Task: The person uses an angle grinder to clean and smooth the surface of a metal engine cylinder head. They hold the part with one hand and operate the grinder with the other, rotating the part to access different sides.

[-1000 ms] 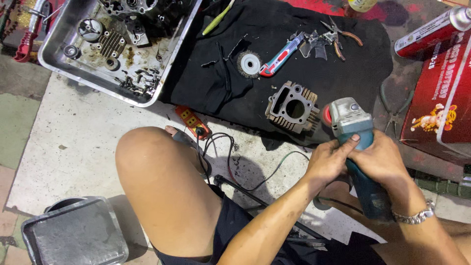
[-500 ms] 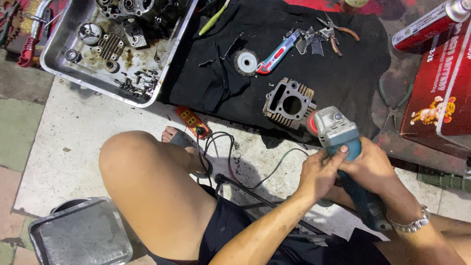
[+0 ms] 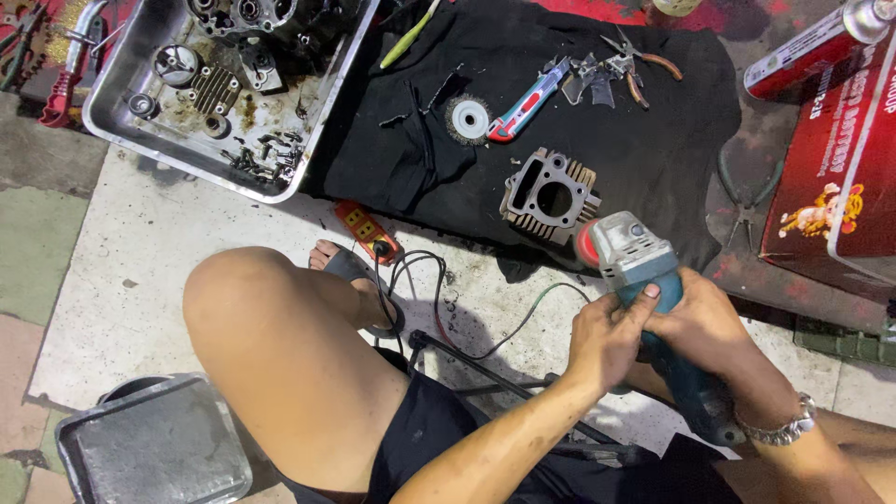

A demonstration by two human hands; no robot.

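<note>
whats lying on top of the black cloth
On the black cloth lie a finned engine cylinder, a round wire wheel, a blue-handled tool and pliers. Anything under the cloth is covered.

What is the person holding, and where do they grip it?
An angle grinder. Both hands grip its teal body just behind the grey head: the left hand from the side, the right hand over the top.

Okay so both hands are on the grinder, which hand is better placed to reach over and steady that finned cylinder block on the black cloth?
Probably the left hand. It grips the angle grinder near its head, on the side toward the cylinder block. The right hand wraps the grinder's body, carrying it.
</note>
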